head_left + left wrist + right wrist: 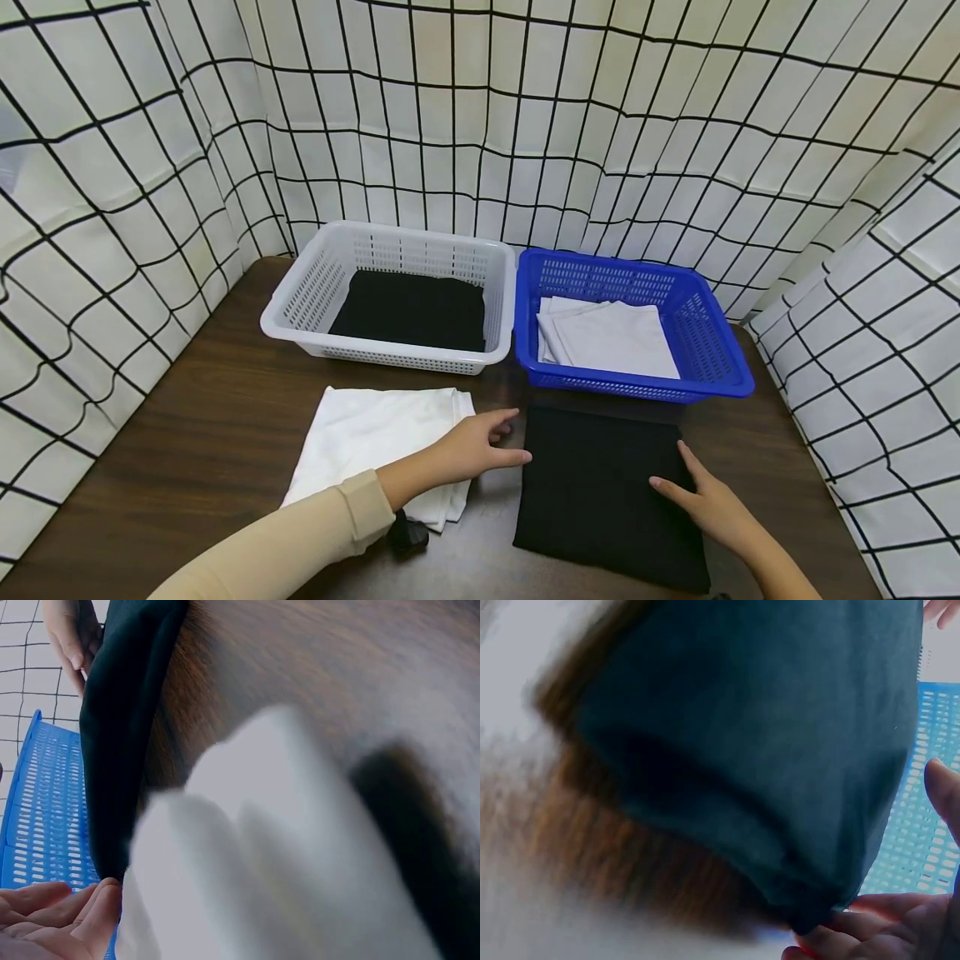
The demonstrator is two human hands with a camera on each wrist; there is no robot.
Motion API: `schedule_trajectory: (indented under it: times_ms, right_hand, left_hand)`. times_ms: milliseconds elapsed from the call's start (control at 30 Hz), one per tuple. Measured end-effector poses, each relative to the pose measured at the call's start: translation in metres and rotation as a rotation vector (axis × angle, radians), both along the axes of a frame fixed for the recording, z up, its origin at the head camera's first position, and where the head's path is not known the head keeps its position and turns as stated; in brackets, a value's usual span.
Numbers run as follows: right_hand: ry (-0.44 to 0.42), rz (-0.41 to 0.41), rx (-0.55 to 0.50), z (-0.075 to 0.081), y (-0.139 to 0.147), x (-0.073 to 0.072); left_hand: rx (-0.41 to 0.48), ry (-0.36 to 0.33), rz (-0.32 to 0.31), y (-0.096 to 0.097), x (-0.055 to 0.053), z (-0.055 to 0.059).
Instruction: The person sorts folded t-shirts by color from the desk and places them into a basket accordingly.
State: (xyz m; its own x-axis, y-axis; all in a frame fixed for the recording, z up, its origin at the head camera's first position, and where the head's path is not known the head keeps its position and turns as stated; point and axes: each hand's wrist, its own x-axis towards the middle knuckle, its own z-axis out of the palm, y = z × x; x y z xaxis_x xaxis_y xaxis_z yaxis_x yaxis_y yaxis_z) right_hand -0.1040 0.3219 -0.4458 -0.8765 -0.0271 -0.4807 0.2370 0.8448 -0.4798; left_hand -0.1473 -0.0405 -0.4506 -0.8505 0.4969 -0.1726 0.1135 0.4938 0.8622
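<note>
A folded black cloth (600, 492) lies flat on the brown table in front of me. My left hand (468, 450) is at its upper left edge, thumb and fingers spread apart. On the opposite side, my right hand (708, 504) touches the cloth's right edge with its fingers fairly straight. In the right wrist view the fingertips meet a corner of the black cloth (780, 735), and the thumb stays clear of it. Partly under my left forearm lies a folded white cloth (367, 429), which fills much of the left wrist view.
Behind the cloths stand a white plastic basket (300, 333) with folded black cloth (412, 308) inside and a blue basket (637, 388) with folded white cloth (618, 333) inside. White sheeting with a black grid (465, 108) surrounds the table (202, 417) at the back and sides.
</note>
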Motion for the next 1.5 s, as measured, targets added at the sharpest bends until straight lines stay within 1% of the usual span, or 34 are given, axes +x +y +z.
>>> schedule_trajectory:
  times_ms: [100,267,500,600,767,933,1067,1167,1267,1367,1433,1500]
  right_hand:
    - [-0.001,-0.016,-0.005,-0.001,0.003,0.001]
    - [-0.006,-0.027,-0.019,-0.002,0.006,0.001]
    - [-0.013,-0.035,-0.038,-0.002,0.009,-0.001]
    - [-0.018,-0.044,-0.051,-0.001,0.009,-0.002]
    - [-0.016,-0.064,-0.087,0.002,0.008,-0.003]
    - [-0.021,-0.088,-0.126,0.005,0.008,-0.004]
    - [-0.034,-0.101,-0.155,0.006,0.008,-0.004]
    - [-0.041,-0.125,-0.193,0.007,0.009,-0.004]
    - [-0.038,-0.167,-0.241,0.009,0.010,-0.004]
    - [-0.031,-0.219,-0.340,0.010,0.011,-0.002]
    - [-0.031,-0.247,-0.444,0.010,0.013,-0.001]
    - [-0.039,-0.269,-0.535,0.009,0.016,0.000]
  left_hand:
    - [0.019,-0.054,0.015,0.002,-0.001,-0.001]
    - [0.046,-0.104,0.026,0.005,-0.002,-0.004]
    - [0.084,-0.137,0.038,0.009,-0.003,-0.008]
    - [0.103,-0.164,0.045,0.011,-0.003,-0.009]
    - [0.139,-0.200,0.050,0.014,-0.004,-0.009]
    - [0.177,-0.213,0.050,0.017,-0.003,-0.011]
    - [0.200,-0.234,0.073,0.020,-0.002,-0.012]
    - [0.222,-0.259,0.107,0.022,-0.001,-0.013]
    - [0.271,-0.310,0.151,0.024,-0.001,-0.013]
    - [0.364,-0.381,0.189,0.026,-0.002,-0.014]
    - [0.423,-0.427,0.211,0.027,-0.003,-0.014]
    - [0.470,-0.453,0.225,0.028,-0.003,-0.015]
